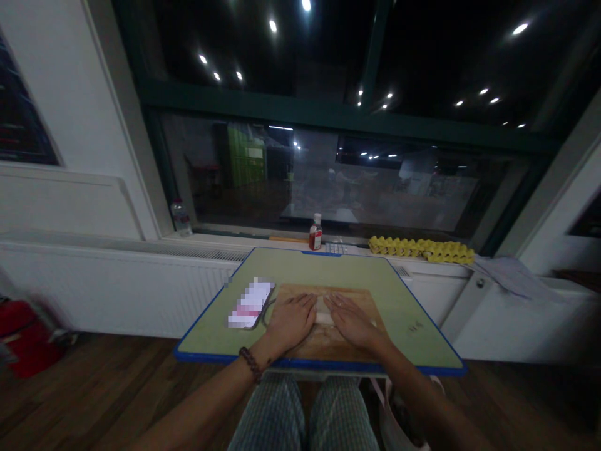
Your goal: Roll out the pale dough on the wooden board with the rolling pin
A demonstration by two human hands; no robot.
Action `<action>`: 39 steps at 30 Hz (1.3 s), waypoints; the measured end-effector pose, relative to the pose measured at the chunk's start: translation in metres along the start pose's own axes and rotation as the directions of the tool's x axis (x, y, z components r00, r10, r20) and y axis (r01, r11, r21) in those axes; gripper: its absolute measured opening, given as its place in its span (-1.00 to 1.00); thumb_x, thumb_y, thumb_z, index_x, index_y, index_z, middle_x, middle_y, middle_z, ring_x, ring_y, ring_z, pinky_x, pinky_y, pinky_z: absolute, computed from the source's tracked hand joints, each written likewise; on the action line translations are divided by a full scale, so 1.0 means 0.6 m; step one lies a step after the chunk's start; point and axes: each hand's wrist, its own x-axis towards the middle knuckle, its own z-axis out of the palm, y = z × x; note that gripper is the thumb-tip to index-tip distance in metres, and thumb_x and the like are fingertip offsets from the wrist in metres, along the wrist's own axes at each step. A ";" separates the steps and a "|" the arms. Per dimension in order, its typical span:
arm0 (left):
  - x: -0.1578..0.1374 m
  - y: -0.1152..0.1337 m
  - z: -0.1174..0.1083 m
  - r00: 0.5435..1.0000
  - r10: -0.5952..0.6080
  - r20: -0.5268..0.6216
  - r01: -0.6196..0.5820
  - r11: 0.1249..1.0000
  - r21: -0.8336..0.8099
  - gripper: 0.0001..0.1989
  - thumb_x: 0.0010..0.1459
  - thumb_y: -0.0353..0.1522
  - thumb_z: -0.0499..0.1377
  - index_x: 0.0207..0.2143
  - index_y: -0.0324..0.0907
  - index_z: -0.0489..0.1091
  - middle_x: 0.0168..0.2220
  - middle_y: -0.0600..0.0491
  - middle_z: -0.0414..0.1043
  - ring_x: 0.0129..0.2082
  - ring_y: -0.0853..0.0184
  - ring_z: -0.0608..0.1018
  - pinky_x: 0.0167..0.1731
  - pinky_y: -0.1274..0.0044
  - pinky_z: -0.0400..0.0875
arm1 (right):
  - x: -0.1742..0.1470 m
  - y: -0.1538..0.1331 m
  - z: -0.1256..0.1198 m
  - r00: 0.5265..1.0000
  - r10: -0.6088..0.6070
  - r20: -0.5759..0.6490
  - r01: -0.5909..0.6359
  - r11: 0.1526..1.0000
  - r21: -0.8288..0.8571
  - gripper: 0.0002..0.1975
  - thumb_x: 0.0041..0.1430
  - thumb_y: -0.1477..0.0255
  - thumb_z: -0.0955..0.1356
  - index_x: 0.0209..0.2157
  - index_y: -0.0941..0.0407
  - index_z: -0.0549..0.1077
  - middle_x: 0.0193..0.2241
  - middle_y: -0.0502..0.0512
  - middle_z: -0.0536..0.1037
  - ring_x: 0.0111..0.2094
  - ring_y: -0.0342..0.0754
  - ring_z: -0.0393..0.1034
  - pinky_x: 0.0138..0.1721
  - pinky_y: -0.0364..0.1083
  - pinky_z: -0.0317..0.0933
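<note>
A pale, dough-like roll (323, 311) lies across a wooden board (323, 349) on a small table. My left hand (293, 321) rests flat on the roll's left part, fingers stretched out and pointing forward. On its right part lies my right hand (351, 321), also flat with the fingers extended. Only the middle of the roll shows between the two hands; the ends are mostly covered. Whitish smears mark the board in front of it. Neither hand is wrapped round anything.
A phone (251, 305) with a lit screen stands left of the board on the green tabletop (310, 266). On the windowsill are a small bottle (316, 233), a clear bottle (181, 217), and yellow egg trays (420, 248). A red bag-like object (28, 335) sits on the floor.
</note>
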 end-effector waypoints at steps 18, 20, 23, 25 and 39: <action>-0.013 0.008 -0.003 0.999 -0.016 -0.031 0.014 0.998 -0.066 -0.55 0.36 -0.31 -0.15 0.12 -0.24 0.38 0.14 -0.11 0.42 0.14 0.17 0.44 0.14 0.28 0.28 | -0.015 -0.007 0.010 0.997 -0.026 -0.069 0.021 0.997 -0.071 -0.42 0.35 0.43 -0.04 0.31 0.25 0.13 0.31 0.18 0.15 0.34 -0.05 -0.06 0.36 0.05 -0.20; -0.008 0.005 -0.003 1.000 -0.012 -0.023 0.011 0.998 -0.057 -0.55 0.36 -0.32 -0.16 0.10 -0.25 0.40 0.12 -0.11 0.43 0.13 0.17 0.45 0.14 0.30 0.29 | -0.010 -0.007 0.007 0.998 -0.022 -0.055 0.018 0.997 -0.072 -0.43 0.35 0.44 -0.03 0.30 0.25 0.16 0.30 0.19 0.16 0.34 -0.07 -0.05 0.36 0.02 -0.21; 0.005 -0.001 -0.001 1.000 -0.004 -0.007 0.004 0.998 -0.058 -0.54 0.35 -0.33 -0.17 0.07 -0.27 0.42 0.10 -0.11 0.45 0.13 0.19 0.46 0.15 0.33 0.28 | 0.003 -0.003 0.000 0.999 0.001 -0.033 -0.004 0.997 -0.081 -0.44 0.36 0.42 -0.03 0.29 0.26 0.19 0.30 0.23 0.17 0.34 -0.04 -0.04 0.35 0.03 -0.22; 0.017 -0.007 0.002 1.000 -0.006 0.006 0.007 0.998 -0.060 -0.54 0.35 -0.34 -0.17 0.07 -0.27 0.43 0.10 -0.11 0.45 0.14 0.21 0.45 0.16 0.35 0.27 | 0.013 0.002 -0.002 0.999 0.011 -0.044 -0.015 0.996 -0.092 -0.43 0.37 0.41 -0.04 0.29 0.27 0.17 0.30 0.24 0.16 0.34 -0.02 -0.05 0.35 0.03 -0.23; 0.074 -0.035 0.021 0.995 -0.061 0.083 0.058 0.998 0.032 -0.56 0.33 -0.31 -0.16 0.02 -0.15 0.45 0.08 -0.03 0.48 0.12 0.20 0.44 0.16 0.32 0.21 | 0.094 0.067 0.021 0.997 0.065 -0.046 -0.066 0.998 -0.024 -0.46 0.40 0.25 0.02 0.30 0.11 0.16 0.32 0.10 0.13 0.36 -0.07 -0.15 0.34 0.04 -0.26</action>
